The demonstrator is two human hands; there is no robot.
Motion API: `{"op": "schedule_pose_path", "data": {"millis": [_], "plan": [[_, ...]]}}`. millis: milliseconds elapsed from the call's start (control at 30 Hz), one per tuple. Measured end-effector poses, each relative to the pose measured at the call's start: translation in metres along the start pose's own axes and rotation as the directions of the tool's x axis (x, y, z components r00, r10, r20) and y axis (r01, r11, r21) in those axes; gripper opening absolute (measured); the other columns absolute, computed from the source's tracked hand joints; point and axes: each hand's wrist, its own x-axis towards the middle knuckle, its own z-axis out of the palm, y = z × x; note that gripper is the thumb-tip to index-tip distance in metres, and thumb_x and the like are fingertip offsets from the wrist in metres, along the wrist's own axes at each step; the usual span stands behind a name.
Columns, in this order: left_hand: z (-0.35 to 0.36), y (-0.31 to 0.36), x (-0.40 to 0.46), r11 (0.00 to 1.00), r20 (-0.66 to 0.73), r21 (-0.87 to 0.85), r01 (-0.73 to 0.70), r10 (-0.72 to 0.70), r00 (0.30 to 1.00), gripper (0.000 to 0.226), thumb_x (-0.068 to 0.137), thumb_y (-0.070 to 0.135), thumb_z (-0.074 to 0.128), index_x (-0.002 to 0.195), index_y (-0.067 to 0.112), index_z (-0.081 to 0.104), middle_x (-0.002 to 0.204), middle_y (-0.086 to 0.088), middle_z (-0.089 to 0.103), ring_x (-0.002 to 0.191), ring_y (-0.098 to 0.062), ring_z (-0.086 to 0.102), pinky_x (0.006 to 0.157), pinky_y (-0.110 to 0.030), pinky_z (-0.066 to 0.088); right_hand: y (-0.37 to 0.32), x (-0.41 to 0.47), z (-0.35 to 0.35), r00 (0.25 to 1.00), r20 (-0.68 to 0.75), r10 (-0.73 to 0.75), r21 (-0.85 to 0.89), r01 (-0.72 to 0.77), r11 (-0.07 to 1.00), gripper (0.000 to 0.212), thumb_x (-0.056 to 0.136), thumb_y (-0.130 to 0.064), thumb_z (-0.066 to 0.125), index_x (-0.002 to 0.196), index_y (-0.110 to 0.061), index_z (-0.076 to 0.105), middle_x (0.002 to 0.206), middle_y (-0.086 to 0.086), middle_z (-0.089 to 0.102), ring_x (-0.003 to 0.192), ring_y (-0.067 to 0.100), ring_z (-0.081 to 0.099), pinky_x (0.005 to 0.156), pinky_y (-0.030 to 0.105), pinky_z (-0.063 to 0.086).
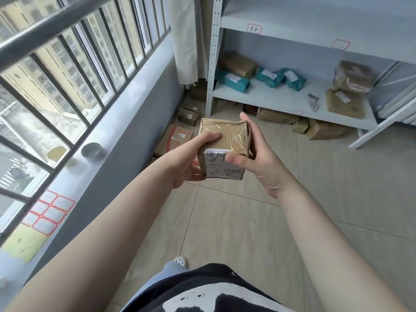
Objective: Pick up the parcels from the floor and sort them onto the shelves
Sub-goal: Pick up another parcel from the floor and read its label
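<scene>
A small brown cardboard parcel (227, 137) wrapped in clear tape is held in front of me at chest height, its white label with handwritten numbers facing me. My left hand (193, 161) grips its left side, thumb on top. My right hand (258, 158) holds its right side, thumb on the label. Ahead stands a pale metal shelf unit (290, 100). Its lower shelf carries several teal bags (234, 81) and brown parcels (351, 79). More brown parcels (175, 138) lie on the tiled floor by the wall and under the shelf.
A barred window and a long sill (126, 113) run along the left, with a grey round tin (93, 150) and a sheet of red-edged labels (48, 211) on it. A curtain (186, 41) hangs in the corner. A white frame (382, 124) leans at right.
</scene>
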Motion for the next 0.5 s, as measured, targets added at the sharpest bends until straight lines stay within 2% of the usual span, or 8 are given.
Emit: {"op": "schedule_pose_path", "data": {"millis": [100, 167, 200, 233, 300, 367, 433, 500], "plan": [[0.002, 0.007, -0.008, 0.999, -0.010, 0.054, 0.001, -0.001, 1.000, 0.045, 0.078, 0.070, 0.056, 0.095, 0.031, 0.067, 0.090, -0.001, 0.075, 0.098, -0.027, 0.066, 0.100, -0.040, 0.043, -0.007, 0.002, -0.005, 0.999, -0.042, -0.020, -0.064, 0.018, 0.998, 0.090, 0.069, -0.021, 0.084, 0.143, -0.037, 0.037, 0.137, -0.002, 0.052, 0.127, 0.011, 0.053, 0.095, 0.026, 0.051], [0.005, 0.008, -0.011, 0.996, 0.022, 0.065, -0.054, 0.053, 0.998, 0.066, 0.070, 0.081, 0.051, 0.114, 0.035, 0.067, 0.117, 0.001, 0.073, 0.124, -0.028, 0.058, 0.116, -0.051, 0.027, -0.011, 0.004, -0.008, 0.996, -0.087, -0.018, -0.060, 0.012, 0.998, 0.081, 0.068, -0.028, 0.085, 0.137, -0.037, 0.044, 0.131, 0.000, 0.058, 0.124, 0.013, 0.055, 0.096, 0.030, 0.050], [0.006, 0.009, -0.011, 0.994, 0.045, 0.051, -0.094, 0.092, 0.995, 0.074, 0.069, 0.085, 0.049, 0.124, 0.038, 0.063, 0.131, 0.002, 0.067, 0.134, -0.027, 0.050, 0.119, -0.054, 0.020, -0.013, 0.005, -0.008, 0.994, -0.105, -0.008, -0.049, 0.003, 0.999, 0.078, 0.067, -0.034, 0.084, 0.135, -0.037, 0.046, 0.129, 0.000, 0.061, 0.123, 0.014, 0.056, 0.097, 0.033, 0.050], [0.008, 0.009, -0.012, 0.989, 0.068, 0.041, -0.142, 0.139, 0.988, 0.075, 0.070, 0.085, 0.047, 0.129, 0.040, 0.061, 0.138, 0.004, 0.063, 0.137, -0.022, 0.047, 0.120, -0.054, 0.019, -0.016, 0.005, -0.009, 0.992, -0.127, 0.006, -0.031, -0.010, 0.999, 0.076, 0.066, -0.039, 0.083, 0.133, -0.036, 0.048, 0.126, -0.001, 0.063, 0.120, 0.015, 0.058, 0.097, 0.034, 0.049], [0.012, 0.012, -0.016, 0.969, 0.098, 0.055, -0.240, 0.234, 0.967, 0.069, 0.077, 0.078, 0.047, 0.133, 0.039, 0.057, 0.133, 0.006, 0.065, 0.128, -0.014, 0.056, 0.114, -0.045, 0.035, -0.022, 0.005, -0.010, 0.984, -0.172, 0.055, 0.041, -0.049, 0.998, 0.073, 0.065, -0.044, 0.079, 0.131, -0.032, 0.052, 0.120, -0.002, 0.068, 0.113, 0.014, 0.062, 0.093, 0.035, 0.050], [0.015, 0.012, -0.018, 0.951, 0.073, 0.067, -0.302, 0.297, 0.952, 0.061, 0.083, 0.064, 0.055, 0.135, 0.031, 0.054, 0.124, 0.002, 0.070, 0.112, -0.014, 0.068, 0.097, -0.040, 0.054, -0.025, 0.005, -0.011, 0.979, -0.181, 0.099, 0.095, -0.082, 0.992, 0.068, 0.064, -0.047, 0.078, 0.127, -0.030, 0.056, 0.113, -0.002, 0.071, 0.108, 0.014, 0.065, 0.093, 0.041, 0.052], [0.016, 0.011, -0.017, 0.936, 0.003, 0.064, -0.346, 0.346, 0.938, 0.055, 0.085, 0.052, 0.065, 0.129, 0.021, 0.058, 0.117, -0.006, 0.073, 0.104, -0.023, 0.073, 0.085, -0.041, 0.060, -0.026, 0.006, -0.011, 0.976, -0.175, 0.129, 0.093, -0.114, 0.989, 0.064, 0.064, -0.053, 0.080, 0.121, -0.033, 0.060, 0.112, -0.002, 0.073, 0.110, 0.019, 0.066, 0.099, 0.050, 0.049], [0.014, 0.013, -0.017, 0.935, -0.097, 0.035, -0.353, 0.355, 0.930, 0.043, 0.083, 0.043, 0.071, 0.116, 0.017, 0.063, 0.105, -0.006, 0.077, 0.094, -0.024, 0.076, 0.076, -0.038, 0.062, -0.027, 0.006, -0.011, 0.973, -0.165, 0.160, 0.091, -0.146, 0.985, 0.072, 0.061, -0.058, 0.079, 0.125, -0.032, 0.059, 0.117, 0.000, 0.071, 0.116, 0.024, 0.063, 0.101, 0.054, 0.047]]}}
